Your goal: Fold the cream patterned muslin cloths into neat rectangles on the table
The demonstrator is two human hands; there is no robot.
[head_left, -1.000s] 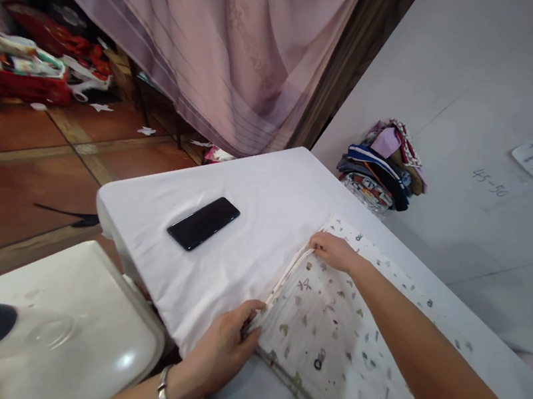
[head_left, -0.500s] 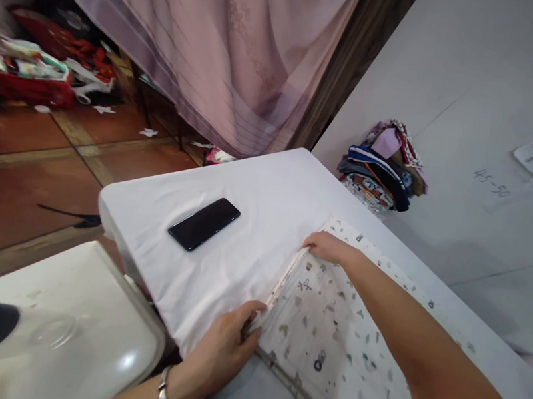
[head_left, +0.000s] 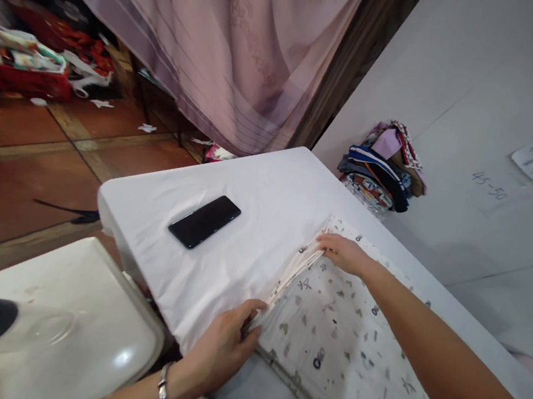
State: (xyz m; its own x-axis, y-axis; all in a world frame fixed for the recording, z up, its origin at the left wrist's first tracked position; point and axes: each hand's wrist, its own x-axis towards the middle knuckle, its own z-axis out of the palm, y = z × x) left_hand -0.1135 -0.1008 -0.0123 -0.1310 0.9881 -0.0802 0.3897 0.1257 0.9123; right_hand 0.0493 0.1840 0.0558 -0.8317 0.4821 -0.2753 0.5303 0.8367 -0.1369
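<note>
A white cloth (head_left: pixel 349 347) with small grey and tan printed figures lies folded in layers on the white-covered table (head_left: pixel 268 186). My left hand (head_left: pixel 227 338) pinches its near left corner between thumb and fingers. Further along the same edge, my right hand (head_left: pixel 341 253) grips the upper layer, drawing it back so that the layers beneath show between the hands. To the left of the cloth a black phone (head_left: pixel 205 221) lies flat on the table.
A white lidded appliance (head_left: pixel 92 307) stands at the lower left. Behind the table hangs a pink curtain (head_left: pixel 251 42). A stack of folded clothes (head_left: pixel 383 167) sits by the white wall (head_left: pixel 463 109) at the right. A red basket (head_left: pixel 22 80) rests on the tiled floor.
My right hand has moved a little to the right with the cloth's upper edge, opening a gap between the layers. My left hand has stayed at its corner.
</note>
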